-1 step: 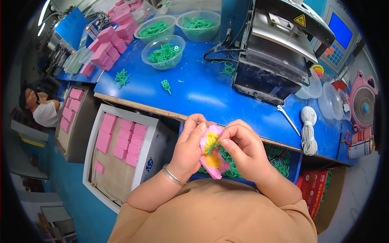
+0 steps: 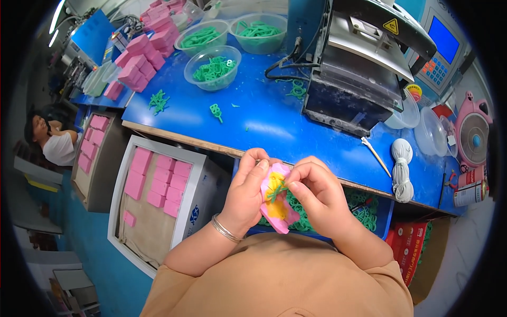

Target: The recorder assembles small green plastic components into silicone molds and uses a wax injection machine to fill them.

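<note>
My left hand grips a soft, floppy pink piece with a yellow middle by its upper left side, near my body. A small green piece with thin strands lies against the yellow part. My right hand is closed in a pinch at the right end of that green piece, with its fingertips touching the yellow surface. Exactly what the right fingertips hold is partly hidden. Below both hands, a blue bin holds many loose green rings and strips.
On the blue table stand bowls of green pieces, stacked pink blocks and a black press machine. At right lie a wooden stick and white cord. A box of pink blocks stands left; another person sits beyond.
</note>
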Tool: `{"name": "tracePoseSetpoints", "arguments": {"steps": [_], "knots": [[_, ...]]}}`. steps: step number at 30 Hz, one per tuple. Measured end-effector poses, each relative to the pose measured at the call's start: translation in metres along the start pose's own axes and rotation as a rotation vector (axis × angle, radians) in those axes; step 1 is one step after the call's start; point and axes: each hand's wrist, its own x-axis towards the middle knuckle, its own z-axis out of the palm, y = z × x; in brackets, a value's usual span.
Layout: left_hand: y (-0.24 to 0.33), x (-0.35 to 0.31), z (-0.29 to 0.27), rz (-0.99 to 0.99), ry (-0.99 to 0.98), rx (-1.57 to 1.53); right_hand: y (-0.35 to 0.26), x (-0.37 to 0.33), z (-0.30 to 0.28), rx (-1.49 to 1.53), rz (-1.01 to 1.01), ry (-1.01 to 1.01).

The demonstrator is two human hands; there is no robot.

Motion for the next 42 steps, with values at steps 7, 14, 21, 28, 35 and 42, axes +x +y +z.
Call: {"name": "tracePoseSetpoints", "arguments": {"steps": [7,14,21,28,35,42], "knots": [[0.002,0.002,-0.005,0.047,-0.009,-0.037,0.001,-0.007,0.001,0.052,-0.011,0.025],[0.003,0.001,-0.006,0.062,-0.003,-0.019,-0.004,-0.008,0.003,0.487,0.105,0.016],[-0.006,-0.001,0.0,0.037,0.096,0.075,-0.012,-0.002,0.003,-0.264,0.052,-0.121],[0.002,0.005,-0.017,-0.014,-0.044,-0.136,-0.003,-0.011,-0.007,-0.314,-0.389,-0.109],[0.013,0.0,-0.011,-0.193,0.005,-0.252,0.022,-0.028,-0.035,-0.782,-0.189,-0.222],[-0.007,-0.001,-0.02,-0.222,-0.252,-0.182,-0.002,-0.022,-0.018,-0.524,-0.234,-0.101]]}}
